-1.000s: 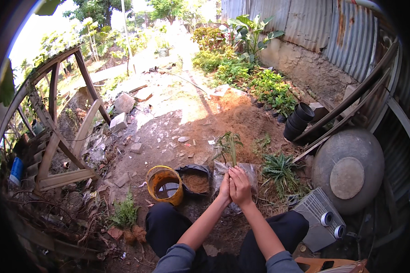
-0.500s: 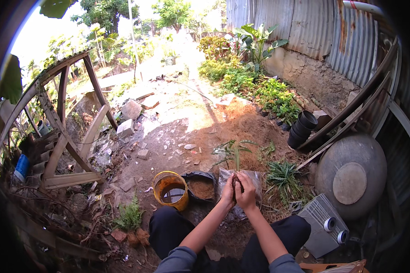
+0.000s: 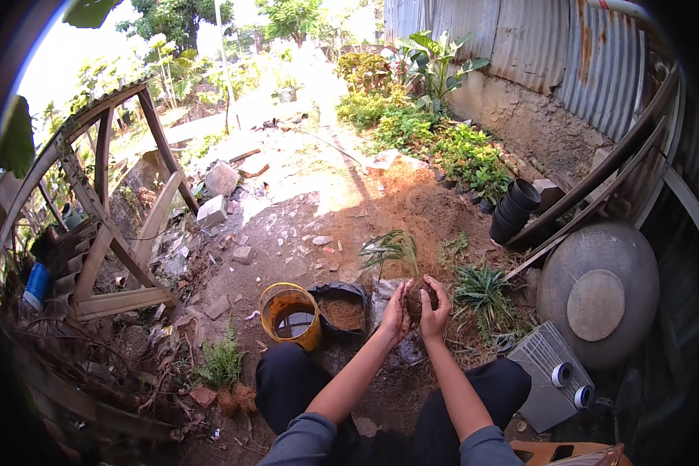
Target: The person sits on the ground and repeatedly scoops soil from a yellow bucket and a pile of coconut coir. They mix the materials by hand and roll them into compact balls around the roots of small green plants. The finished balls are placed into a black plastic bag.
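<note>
A young plant (image 3: 391, 250) with long narrow green leaves leans leftward in front of me. Its dark root ball (image 3: 415, 301) sits between my two hands. My right hand (image 3: 434, 309) curves round the ball's right side, holding it. At the left side, my left hand (image 3: 396, 314) has its fingers stretched out and its palm turned to the ball; whether it touches is hard to see. Soil marks the left fingers. Below the hands lies a clear plastic sheet or bag (image 3: 384, 299), partly hidden by them.
Left of my hands stand a yellow bucket (image 3: 314, 335) of dark water and a black bag (image 3: 357, 292) of brown fibre. Leafy plants (image 3: 481, 295), a grey box (image 3: 547, 380) and a large round grey vessel (image 3: 629, 272) are at right. Stacked black pots (image 3: 512, 211) stand farther back.
My hands have parted somewhat, the right one shifting rightward with the root ball. The plant's leaves now lean further left.
</note>
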Demonstrator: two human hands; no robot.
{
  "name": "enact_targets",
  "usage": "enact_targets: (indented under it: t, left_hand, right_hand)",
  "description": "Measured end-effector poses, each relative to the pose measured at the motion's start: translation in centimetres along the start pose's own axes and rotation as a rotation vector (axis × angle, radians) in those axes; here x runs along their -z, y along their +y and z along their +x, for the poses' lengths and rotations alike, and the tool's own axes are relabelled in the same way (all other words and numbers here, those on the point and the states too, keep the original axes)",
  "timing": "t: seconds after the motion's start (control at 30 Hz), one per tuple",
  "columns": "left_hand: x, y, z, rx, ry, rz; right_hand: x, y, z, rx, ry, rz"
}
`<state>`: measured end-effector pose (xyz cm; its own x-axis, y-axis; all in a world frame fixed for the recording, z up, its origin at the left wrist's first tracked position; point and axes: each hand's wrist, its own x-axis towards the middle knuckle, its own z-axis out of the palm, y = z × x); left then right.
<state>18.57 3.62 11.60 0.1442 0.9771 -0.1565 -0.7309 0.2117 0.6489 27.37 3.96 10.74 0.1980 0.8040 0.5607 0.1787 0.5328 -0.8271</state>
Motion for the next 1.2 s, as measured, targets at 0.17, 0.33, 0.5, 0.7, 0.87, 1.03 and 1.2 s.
enact_targets:
  t: [0.17, 0.33, 0.5, 0.7, 0.87, 1.03, 1.2]
  left_hand:
    - [0.4, 0.3, -0.6, 0.086, 0.050, 0.106]
    - [1.7, -0.9, 1.1, 0.038, -0.035, -0.352]
    - [2.0, -0.7, 0.9, 0.020, -0.057, -0.453]
    - [1.7, -0.6, 1.1, -0.099, -0.159, -0.284]
    - [0.8, 0.3, 0.3, -0.135, -0.203, -0.213]
    - [0.3, 0.6, 0.3, -0.098, -0.195, -0.200]
    - [0.2, 0.5, 0.3, -0.091, -0.244, -0.199]
  right_hand:
    - [0.6, 3.3, 0.1, -0.490, 0.107, 0.780]
    - [-0.5, -0.6, -1.0, -0.166, -0.136, 0.221]
    - [0.1, -3.4, -0.3, 0.218, -0.282, -0.260]
    - [-0.6, -3.1, -1.1, 0.263, -0.307, -0.292]
    - [-0.2, -3.8, -0.6, 0.239, -0.278, -0.232]
    - [0.5, -4.1, 0.6, 0.202, -0.219, -0.127]
    - [0.0, -4.1, -0.2, 0.253, -0.266, -0.208]
